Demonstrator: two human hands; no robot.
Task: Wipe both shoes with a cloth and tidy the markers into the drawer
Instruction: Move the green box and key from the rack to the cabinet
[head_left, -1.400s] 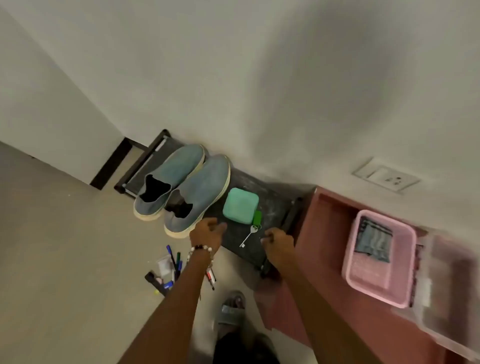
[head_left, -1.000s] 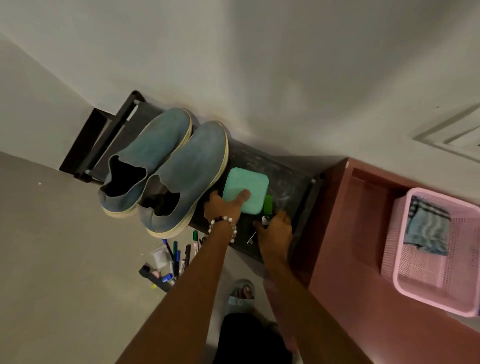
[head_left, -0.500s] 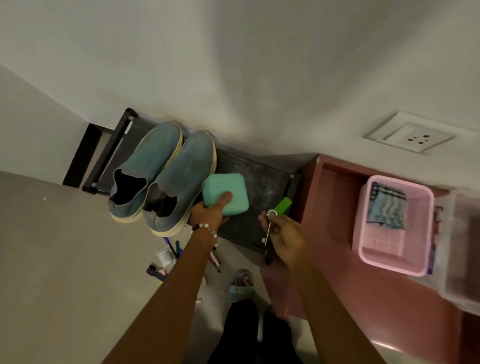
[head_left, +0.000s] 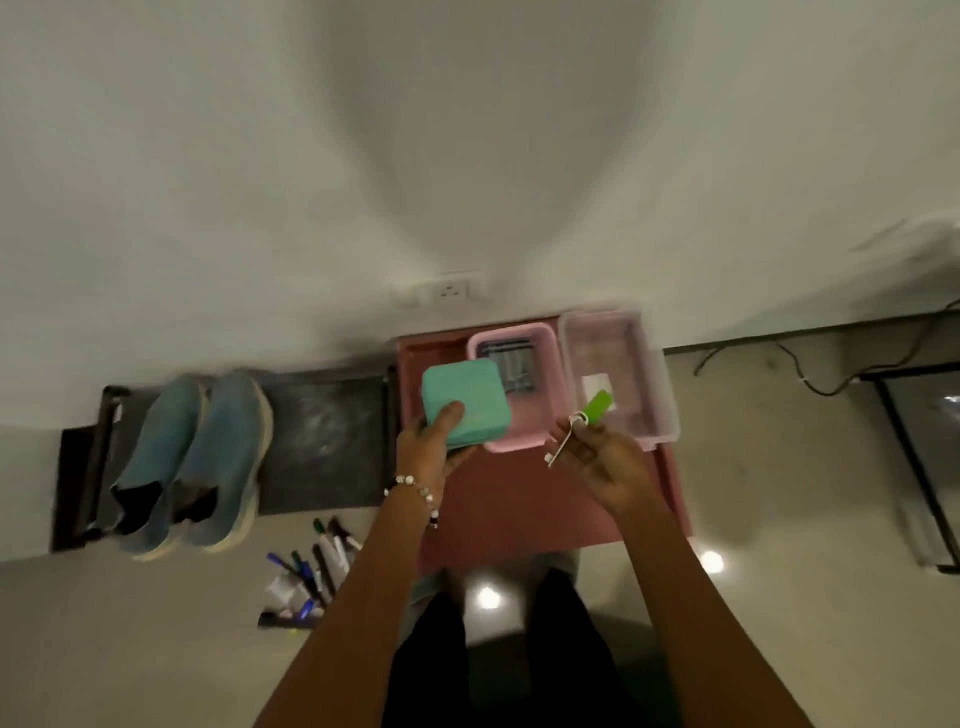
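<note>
A plain white wall (head_left: 467, 156) fills the upper half, a socket plate (head_left: 447, 291) at its base near centre. Pale glossy floor (head_left: 130, 649) shows light glints at 6 o'clock. A cable (head_left: 810, 374) trails at 3 o'clock.

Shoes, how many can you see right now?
2. The left shoe and the right shoe sit side by side on the dark rack against the wall.

Green box (head_left: 464, 402) hides part of the blurred pink basket (head_left: 524, 436).
</note>
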